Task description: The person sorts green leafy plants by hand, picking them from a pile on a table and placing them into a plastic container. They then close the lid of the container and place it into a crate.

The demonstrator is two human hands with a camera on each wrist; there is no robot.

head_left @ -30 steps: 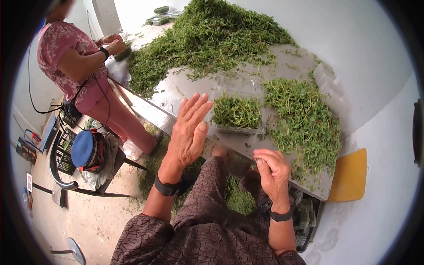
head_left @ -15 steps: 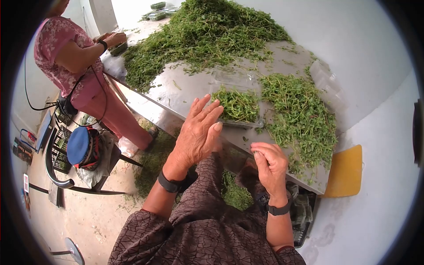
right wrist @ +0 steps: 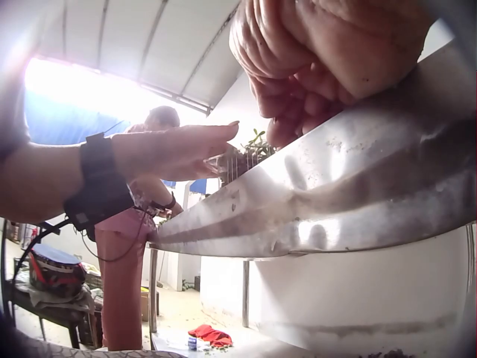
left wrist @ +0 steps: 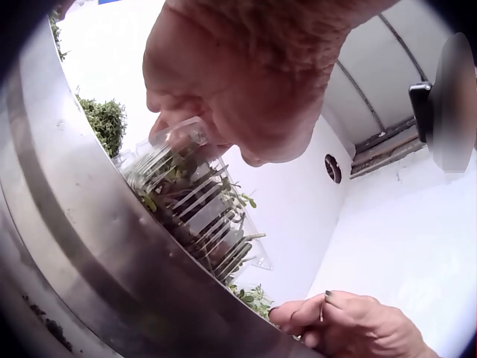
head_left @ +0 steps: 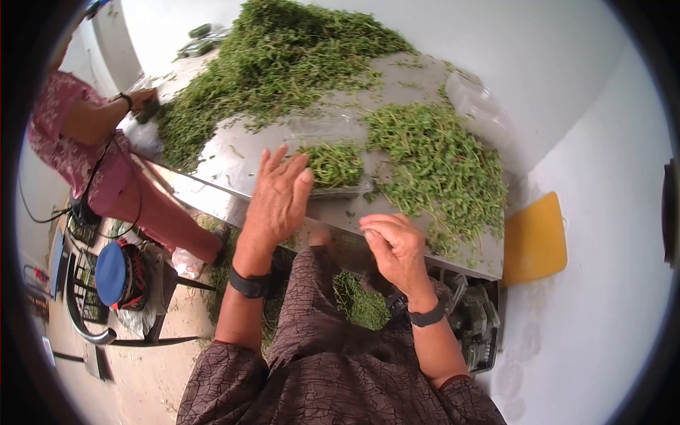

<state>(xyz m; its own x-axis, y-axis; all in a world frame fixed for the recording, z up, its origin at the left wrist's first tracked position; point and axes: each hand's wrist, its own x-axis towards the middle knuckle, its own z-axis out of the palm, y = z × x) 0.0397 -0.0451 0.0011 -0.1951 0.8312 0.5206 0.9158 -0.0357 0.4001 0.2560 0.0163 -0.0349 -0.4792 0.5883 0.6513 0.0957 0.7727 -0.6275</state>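
Note:
My left hand [head_left: 275,202] is at the left front of a clear plastic box [head_left: 353,191], its fingers extended and close together. Cut leafy green stems [head_left: 333,164] fill the box, and its clear lid [head_left: 322,127] is folded back. In the left wrist view, the fingertips of that hand overlap the upper corner of the box [left wrist: 195,201]. My right hand [head_left: 398,249] is by the table's front edge, to the right of the box. Its fingers are loosely bent with the thumb near them, and nothing shows between them.
The metal table [head_left: 234,152] bears a large heap of greens [head_left: 297,64] behind and a smaller pile [head_left: 439,159] at right. Clear plastic packaging [head_left: 478,106] lies near the wall. Another person [head_left: 92,156] stands at left. A yellow board [head_left: 536,237] leans at right.
The head view has shifted, so the table appears further left. My left hand moved right toward the box, over its left end. My right hand keeps much the same pose by the table edge.

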